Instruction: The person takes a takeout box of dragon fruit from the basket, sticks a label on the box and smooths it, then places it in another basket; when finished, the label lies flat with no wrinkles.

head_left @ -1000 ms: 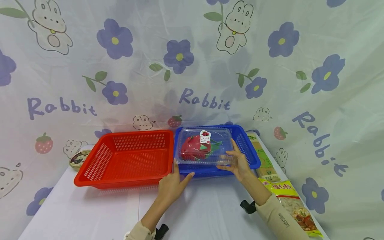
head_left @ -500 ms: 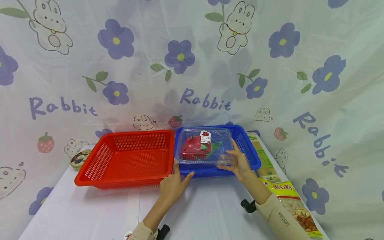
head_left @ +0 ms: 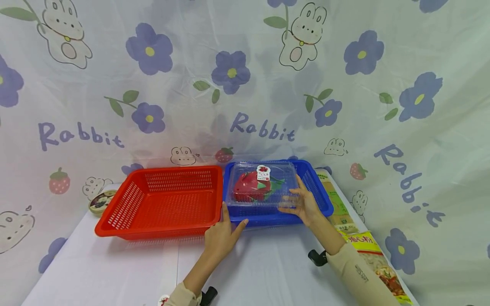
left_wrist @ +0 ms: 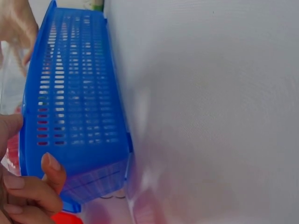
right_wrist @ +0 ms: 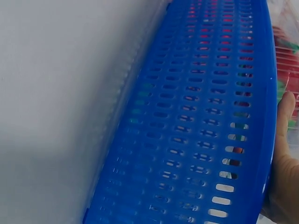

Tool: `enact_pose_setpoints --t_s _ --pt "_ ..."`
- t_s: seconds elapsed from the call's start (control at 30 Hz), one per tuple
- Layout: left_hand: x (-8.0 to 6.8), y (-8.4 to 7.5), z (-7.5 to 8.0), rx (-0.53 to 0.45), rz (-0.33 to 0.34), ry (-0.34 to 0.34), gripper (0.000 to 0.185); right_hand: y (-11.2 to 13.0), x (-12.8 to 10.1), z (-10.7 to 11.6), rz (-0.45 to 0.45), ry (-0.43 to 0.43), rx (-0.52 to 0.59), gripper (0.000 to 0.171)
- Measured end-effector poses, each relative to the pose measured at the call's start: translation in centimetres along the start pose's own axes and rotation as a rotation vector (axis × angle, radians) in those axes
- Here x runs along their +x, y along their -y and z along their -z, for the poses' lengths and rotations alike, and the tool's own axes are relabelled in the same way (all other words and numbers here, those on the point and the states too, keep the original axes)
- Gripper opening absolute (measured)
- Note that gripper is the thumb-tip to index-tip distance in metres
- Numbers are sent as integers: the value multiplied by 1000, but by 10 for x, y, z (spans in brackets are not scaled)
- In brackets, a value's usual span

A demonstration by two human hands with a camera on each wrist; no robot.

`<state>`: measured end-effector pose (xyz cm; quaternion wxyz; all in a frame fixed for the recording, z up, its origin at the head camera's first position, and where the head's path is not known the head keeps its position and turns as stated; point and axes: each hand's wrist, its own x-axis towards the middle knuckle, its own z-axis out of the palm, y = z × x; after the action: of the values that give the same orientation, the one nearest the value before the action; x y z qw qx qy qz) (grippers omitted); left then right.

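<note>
Clear plastic forms the clamshell box [head_left: 262,187] at the frame's centre, a red fruit inside, sitting in the blue basket [head_left: 319,193]. The right hand [head_left: 304,206] grips the box's near right corner, fingers [head_left: 296,187] curled along its side. The left hand [head_left: 222,233] rests at the blue basket's near left corner, fingers [left_wrist: 49,170] bent against its wall. Left of it sits the red basket [head_left: 160,202] on the white tabletop [head_left: 115,272].
</note>
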<state>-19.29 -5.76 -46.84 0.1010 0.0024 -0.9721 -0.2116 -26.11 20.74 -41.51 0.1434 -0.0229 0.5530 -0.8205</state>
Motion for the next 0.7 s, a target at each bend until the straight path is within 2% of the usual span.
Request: enact_pose_setpoints --t_s 0.27,0.7 --pt "0 1 0 -33 -12 -5 101 0 7 3 -4 7 -4 76" --pt "-1 2 0 -11 -22 -22 101 -1 16 9 -33 -19 -23 77"
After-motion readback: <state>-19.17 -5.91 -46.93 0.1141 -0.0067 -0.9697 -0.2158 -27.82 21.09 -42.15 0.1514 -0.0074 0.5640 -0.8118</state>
